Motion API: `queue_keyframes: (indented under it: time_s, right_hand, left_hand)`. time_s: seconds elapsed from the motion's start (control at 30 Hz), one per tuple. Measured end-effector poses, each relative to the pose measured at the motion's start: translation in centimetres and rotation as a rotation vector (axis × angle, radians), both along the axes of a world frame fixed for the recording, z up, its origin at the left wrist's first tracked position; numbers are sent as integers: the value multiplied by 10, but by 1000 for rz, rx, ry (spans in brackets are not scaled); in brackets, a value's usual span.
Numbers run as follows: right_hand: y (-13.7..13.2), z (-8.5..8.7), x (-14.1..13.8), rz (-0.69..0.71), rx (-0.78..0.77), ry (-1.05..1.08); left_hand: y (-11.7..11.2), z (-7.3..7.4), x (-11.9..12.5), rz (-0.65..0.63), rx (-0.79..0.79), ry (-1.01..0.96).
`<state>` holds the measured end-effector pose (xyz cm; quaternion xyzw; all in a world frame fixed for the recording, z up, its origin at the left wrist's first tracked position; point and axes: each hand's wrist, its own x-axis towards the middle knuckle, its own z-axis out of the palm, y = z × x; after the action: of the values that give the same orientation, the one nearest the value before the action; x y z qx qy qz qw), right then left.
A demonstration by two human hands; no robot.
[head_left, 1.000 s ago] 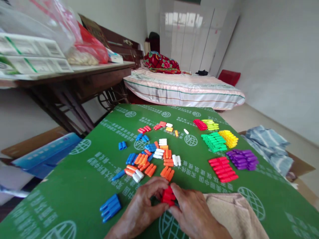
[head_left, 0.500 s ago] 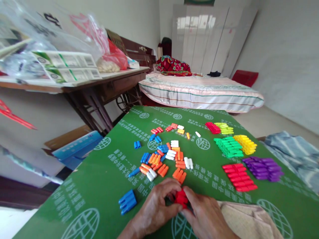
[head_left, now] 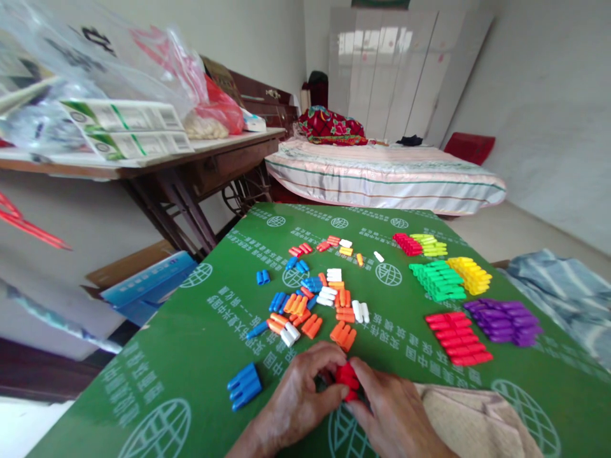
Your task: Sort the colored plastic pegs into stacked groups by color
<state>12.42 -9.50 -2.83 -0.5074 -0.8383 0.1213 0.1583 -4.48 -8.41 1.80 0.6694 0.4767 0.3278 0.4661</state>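
Between my two hands is a small cluster of red plastic bullet-shaped pieces (head_left: 347, 376), partly hidden by the fingers. My left hand (head_left: 305, 391) grips it from the left with thumb and fingertips. From the right, my right hand (head_left: 389, 407) pinches the same cluster. Just beyond the fingertips lies an orange group of pieces (head_left: 343, 335). A joined blue group (head_left: 245, 385) rests left of my left hand. Farther off, loose orange, white and blue pieces (head_left: 310, 305) are scattered over the green board (head_left: 200, 356).
On the right sit sorted blocks of red (head_left: 458, 338), purple (head_left: 503, 322), green (head_left: 438, 281) and yellow pieces (head_left: 469, 276). A beige cloth (head_left: 472, 420) lies by my right forearm. A cluttered side table (head_left: 229, 149) stands at left; a bed (head_left: 382, 175) is behind.
The thumb of my left hand has shifted slightly on the red cluster. Both hands stay in the same place, and the pieces on the board have not moved.
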Motion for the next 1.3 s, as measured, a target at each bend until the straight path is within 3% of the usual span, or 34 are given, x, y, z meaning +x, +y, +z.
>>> queue_keyframes:
  time_s: [0.7, 1.3]
  right_hand:
    - [-2, -8, 1, 12, 64, 42]
    - [-3, -1, 0, 28, 18, -23]
  left_hand:
    - [-1, -2, 0, 26, -11, 16]
    - [1, -5, -2, 13, 63, 100]
